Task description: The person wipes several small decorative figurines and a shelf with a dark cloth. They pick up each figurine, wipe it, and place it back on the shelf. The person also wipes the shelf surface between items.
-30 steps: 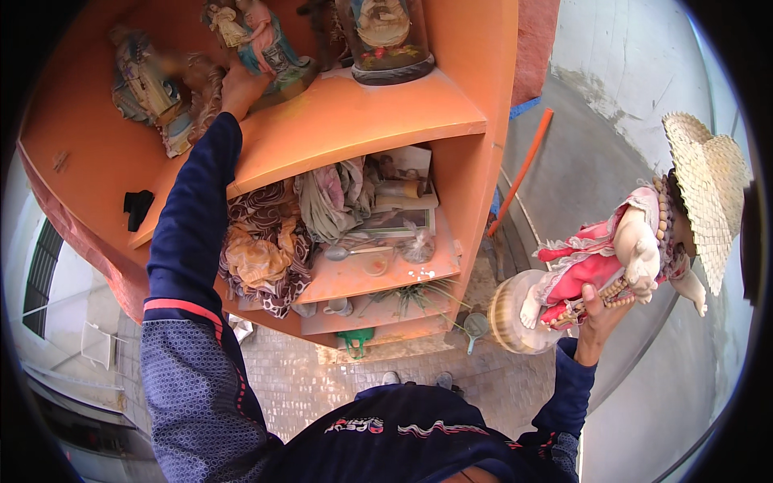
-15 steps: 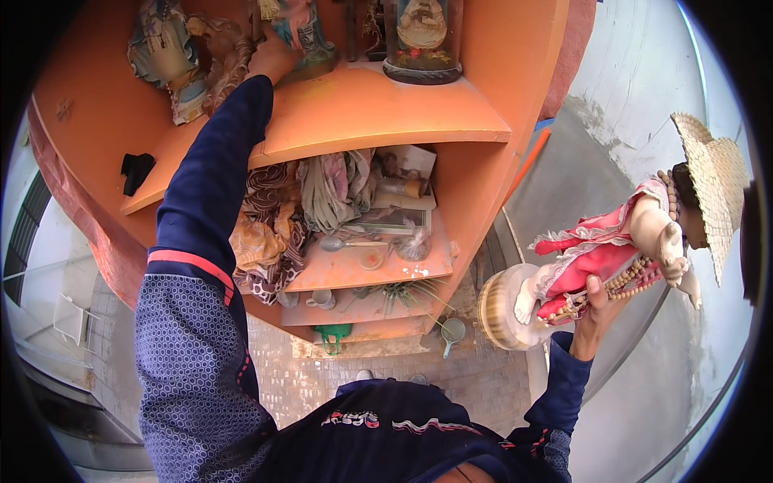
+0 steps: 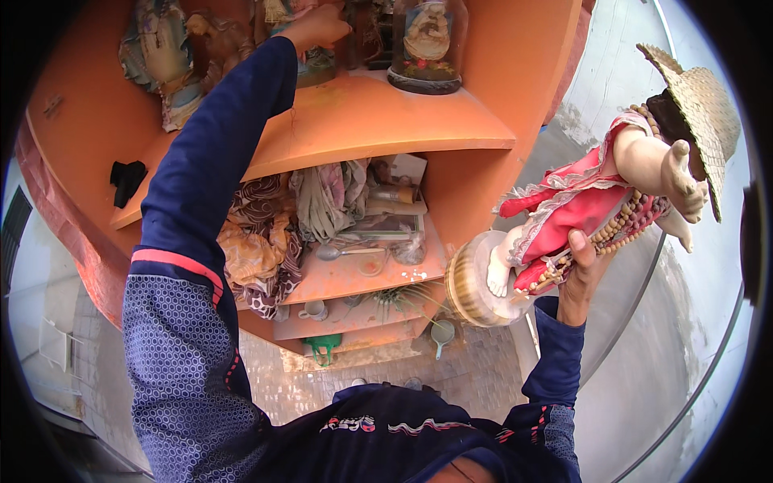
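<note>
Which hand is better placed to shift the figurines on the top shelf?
Left. The left hand is already up on the top shelf, touching a figurine there. The right hand is off to the side, occupied gripping the pink-dressed statue.

A home corner with a household shrine: an orange-painted wooden shelf unit (image 3: 378, 121) carries painted religious figurines (image 3: 173, 64) and a glass-domed statuette (image 3: 427, 40) on top, bundled patterned cloths (image 3: 266, 241) and a metal spoon (image 3: 334, 252) below.
</note>
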